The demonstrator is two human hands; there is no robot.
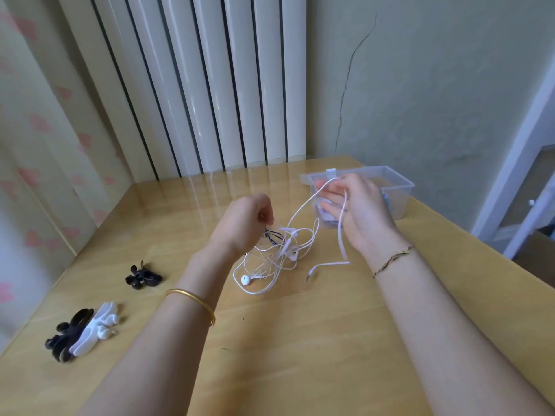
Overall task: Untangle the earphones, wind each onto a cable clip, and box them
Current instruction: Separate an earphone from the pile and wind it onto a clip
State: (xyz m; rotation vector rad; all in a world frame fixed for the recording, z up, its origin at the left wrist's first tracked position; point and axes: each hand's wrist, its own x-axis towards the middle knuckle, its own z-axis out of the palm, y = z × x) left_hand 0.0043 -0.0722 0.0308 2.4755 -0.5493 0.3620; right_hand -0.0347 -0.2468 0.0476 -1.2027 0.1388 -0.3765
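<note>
Pinching the tangle [279, 253] of earphones from above, your left hand [243, 223] lets its loops hang down to the table [300, 340]. Your right hand [357, 211], held apart in front of the box [399, 187], carries one white cable [303, 211] over nearly straight fingers, probably to draw it free. The clips [81, 331] lie unused at the left.

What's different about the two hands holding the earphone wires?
The left hand is curled and pinches the tangle; the right hand has straighter fingers with one white cable looped over them. The left wrist wears a gold bangle; the right wrist a thin bracelet. Both hands are above the table, on the same earphone wires.
</note>
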